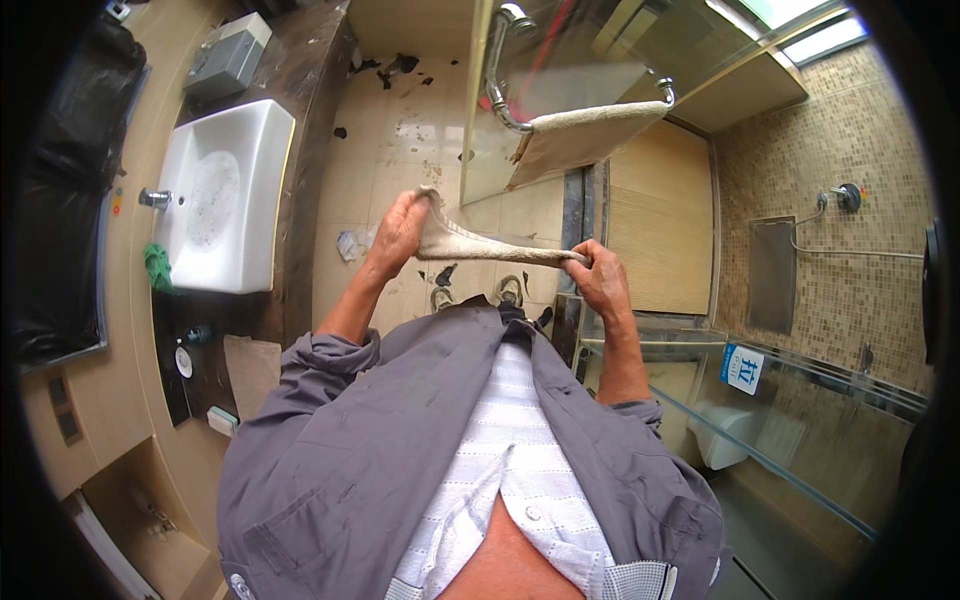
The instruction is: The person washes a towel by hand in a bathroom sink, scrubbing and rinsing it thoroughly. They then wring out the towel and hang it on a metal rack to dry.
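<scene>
A beige cloth (465, 243) is stretched between my two hands in front of my body, above the tiled floor. My left hand (400, 232) is closed round its left end, where a corner sticks up past the fingers. At the other end my right hand (600, 277) pinches the cloth, which narrows to a thin, taut strip there. The middle sags into a curve along its upper edge. Beyond my right hand, a second light cloth (590, 140) hangs folded over the metal handle (497, 95) of a glass door.
To the left, a white basin (222, 195) stands on a dark counter (300, 110), with a green cloth (157, 268) beside it. Dark scraps (400, 65) litter the tiled floor (350, 200). A glass panel with a blue-and-white sign (744, 370) is at my right, before a toilet (722, 437).
</scene>
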Action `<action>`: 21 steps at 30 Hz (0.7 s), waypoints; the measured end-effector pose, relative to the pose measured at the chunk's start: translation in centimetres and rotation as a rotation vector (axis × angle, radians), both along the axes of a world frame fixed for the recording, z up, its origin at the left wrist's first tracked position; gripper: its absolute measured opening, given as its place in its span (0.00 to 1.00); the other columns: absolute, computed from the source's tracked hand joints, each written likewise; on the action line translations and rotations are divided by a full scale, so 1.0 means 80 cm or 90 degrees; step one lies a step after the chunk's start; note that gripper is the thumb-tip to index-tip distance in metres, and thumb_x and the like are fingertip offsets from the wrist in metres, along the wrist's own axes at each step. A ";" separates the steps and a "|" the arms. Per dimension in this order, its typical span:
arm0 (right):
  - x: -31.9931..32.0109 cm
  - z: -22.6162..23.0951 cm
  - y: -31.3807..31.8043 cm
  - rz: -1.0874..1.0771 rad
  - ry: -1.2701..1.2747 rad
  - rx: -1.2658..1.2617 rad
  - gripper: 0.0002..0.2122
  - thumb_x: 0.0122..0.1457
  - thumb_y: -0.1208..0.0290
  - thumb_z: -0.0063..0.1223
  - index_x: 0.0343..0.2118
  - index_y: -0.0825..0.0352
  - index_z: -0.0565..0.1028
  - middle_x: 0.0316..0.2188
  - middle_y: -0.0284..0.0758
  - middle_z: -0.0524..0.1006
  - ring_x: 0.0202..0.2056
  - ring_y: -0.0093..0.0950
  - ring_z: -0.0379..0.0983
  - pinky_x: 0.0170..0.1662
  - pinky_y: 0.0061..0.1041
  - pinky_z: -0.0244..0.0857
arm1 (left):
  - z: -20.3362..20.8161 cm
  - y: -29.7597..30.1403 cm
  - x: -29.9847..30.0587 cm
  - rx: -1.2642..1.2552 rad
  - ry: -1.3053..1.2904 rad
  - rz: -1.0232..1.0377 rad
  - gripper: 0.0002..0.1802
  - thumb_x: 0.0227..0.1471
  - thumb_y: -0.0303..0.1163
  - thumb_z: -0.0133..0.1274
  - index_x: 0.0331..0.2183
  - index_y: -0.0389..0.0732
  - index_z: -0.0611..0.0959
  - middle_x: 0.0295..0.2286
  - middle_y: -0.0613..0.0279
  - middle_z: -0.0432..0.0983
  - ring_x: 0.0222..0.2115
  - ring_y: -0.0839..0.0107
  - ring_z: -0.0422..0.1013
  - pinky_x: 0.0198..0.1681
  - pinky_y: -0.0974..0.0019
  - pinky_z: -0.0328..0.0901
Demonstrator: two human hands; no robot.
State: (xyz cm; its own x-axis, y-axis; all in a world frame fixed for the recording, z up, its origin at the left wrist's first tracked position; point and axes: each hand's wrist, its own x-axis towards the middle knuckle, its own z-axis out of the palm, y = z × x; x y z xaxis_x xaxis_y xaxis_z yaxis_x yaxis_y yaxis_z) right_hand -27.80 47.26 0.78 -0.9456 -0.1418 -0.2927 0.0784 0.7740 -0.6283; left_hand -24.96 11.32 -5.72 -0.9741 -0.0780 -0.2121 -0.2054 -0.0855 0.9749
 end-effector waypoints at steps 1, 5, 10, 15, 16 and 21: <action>-0.002 0.001 0.003 -0.021 0.024 -0.019 0.13 0.54 0.62 0.63 0.37 0.67 0.80 0.28 0.44 0.81 0.32 0.39 0.79 0.38 0.36 0.71 | 0.019 0.009 -0.004 0.027 -0.037 -0.053 0.20 0.66 0.45 0.51 0.50 0.40 0.76 0.37 0.67 0.75 0.37 0.79 0.68 0.43 0.71 0.66; -0.011 0.011 0.013 -0.073 0.062 -0.152 0.06 0.56 0.71 0.63 0.33 0.67 0.78 0.21 0.26 0.72 0.25 0.17 0.65 0.30 0.22 0.63 | 0.074 0.030 -0.015 -0.242 -0.061 -0.341 0.51 0.44 0.52 0.71 0.60 0.33 0.69 0.52 0.45 0.73 0.55 0.59 0.69 0.59 0.59 0.63; -0.031 0.049 0.029 -0.037 0.062 -0.203 0.06 0.55 0.74 0.61 0.35 0.68 0.78 0.25 0.35 0.77 0.27 0.23 0.72 0.34 0.26 0.68 | 0.058 0.058 -0.038 -0.540 -0.046 -0.481 0.31 0.43 0.40 0.68 0.49 0.39 0.81 0.43 0.49 0.81 0.45 0.52 0.76 0.48 0.56 0.68; -0.063 0.061 0.071 -0.079 0.148 -0.254 0.05 0.58 0.75 0.60 0.35 0.67 0.77 0.24 0.32 0.74 0.26 0.20 0.69 0.32 0.25 0.67 | 0.083 0.078 -0.056 -0.544 -0.115 -0.387 0.12 0.47 0.33 0.61 0.36 0.40 0.85 0.32 0.49 0.81 0.35 0.55 0.77 0.38 0.54 0.69; -0.070 0.072 0.076 -0.090 0.150 -0.269 0.05 0.58 0.75 0.60 0.35 0.67 0.77 0.24 0.31 0.74 0.27 0.19 0.69 0.32 0.24 0.67 | 0.077 0.081 -0.056 -0.477 -0.102 -0.348 0.11 0.47 0.32 0.62 0.35 0.39 0.85 0.31 0.50 0.81 0.32 0.57 0.77 0.37 0.57 0.69; -0.106 0.083 0.101 -0.154 0.195 -0.387 0.06 0.64 0.71 0.60 0.39 0.66 0.77 0.23 0.26 0.75 0.23 0.15 0.70 0.26 0.20 0.67 | 0.083 0.114 -0.069 -0.397 0.107 -0.229 0.08 0.53 0.27 0.63 0.36 0.38 0.83 0.21 0.66 0.74 0.22 0.76 0.68 0.28 0.68 0.67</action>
